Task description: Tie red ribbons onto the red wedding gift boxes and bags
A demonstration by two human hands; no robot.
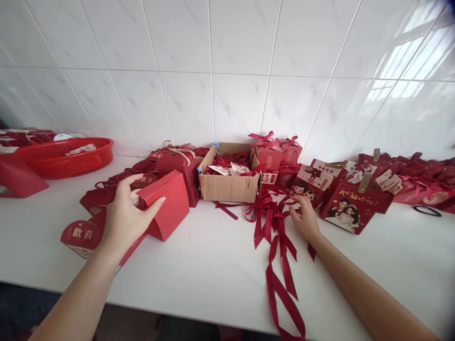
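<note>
My left hand [128, 213] pinches the top edge of a plain red gift box [172, 201], thumb on the near face and fingers behind. The box stands tilted on the white table. Beside it lies a red box with gold characters [81, 234], partly covered by my hand and wrist. My right hand [304, 215] reaches to the tangled pile of dark red ribbons [272, 210], its fingertips at the pile's right side. Whether the fingers grip a ribbon strand is hard to make out. Long ribbon loops trail toward the table's front edge.
An open cardboard box [229, 188] holds ribbons and white tags. Ribbon-tied red boxes [269, 154] are stacked right of it. A red gift box with a cartoon couple [350, 206] stands farther right. At left sits a red plastic basin [67, 158]; a tiled wall [185, 104] rises behind.
</note>
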